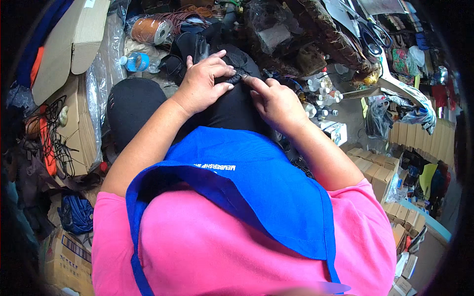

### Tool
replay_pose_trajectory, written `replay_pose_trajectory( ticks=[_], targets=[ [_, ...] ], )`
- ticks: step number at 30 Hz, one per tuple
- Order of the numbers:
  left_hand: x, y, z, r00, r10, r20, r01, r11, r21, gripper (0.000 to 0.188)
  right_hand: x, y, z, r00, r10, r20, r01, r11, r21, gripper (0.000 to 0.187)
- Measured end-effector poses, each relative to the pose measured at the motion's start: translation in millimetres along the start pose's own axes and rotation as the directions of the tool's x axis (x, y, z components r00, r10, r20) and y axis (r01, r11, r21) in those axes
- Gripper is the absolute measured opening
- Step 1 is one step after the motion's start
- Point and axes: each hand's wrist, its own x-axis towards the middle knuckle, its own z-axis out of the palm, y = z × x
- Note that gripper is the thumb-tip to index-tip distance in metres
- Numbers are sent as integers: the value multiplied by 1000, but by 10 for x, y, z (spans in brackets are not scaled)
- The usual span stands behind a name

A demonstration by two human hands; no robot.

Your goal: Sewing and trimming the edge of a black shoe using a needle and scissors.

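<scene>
A black item with a strap-like edge (241, 60) lies over my black-trousered knee; its exact kind is hard to make out against the dark cloth. My left hand (205, 83) holds it from the left, fingers spread over it and thumb close to the index finger. From the right, my right hand (280, 104) meets it, index finger stretched to the edge by the left fingertips and the other fingers curled. Both sets of fingertips nearly touch at a small dark spot. A blue apron (237, 148) covers my lap below the hands.
A spool of orange-brown thread (149, 30) and a blue-labelled plastic bottle (134, 62) stand beyond my left knee. Several small bottles (323, 93) cluster right of my right hand. Scissors (371, 38) lie at the upper right. Cardboard (74, 47) leans at the left.
</scene>
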Motion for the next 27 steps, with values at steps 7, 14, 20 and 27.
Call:
replay_pose_trajectory(
  ticks=[7, 14, 20, 27],
  targets=[
    [-14, 14, 12, 1000, 4, 16, -5, 1000, 24, 23, 156, -89, -287, 979, 6, 204, 7, 998, -63, 29],
    [9, 16, 12, 994, 107, 16, -108, 992, 65, 21, 702, -412, -744, 813, 119, 570, 83, 946, -314, 38],
    [93, -6, -70, 979, 201, 42, -204, 973, 103, 21, 1412, -357, -652, 510, 284, 812, 59, 930, -363, 34],
    [8, -28, -73, 942, 333, -43, -302, 895, 328, 30, 1066, 194, -730, 596, 41, 802, -221, 969, 115, 40]
  ],
)
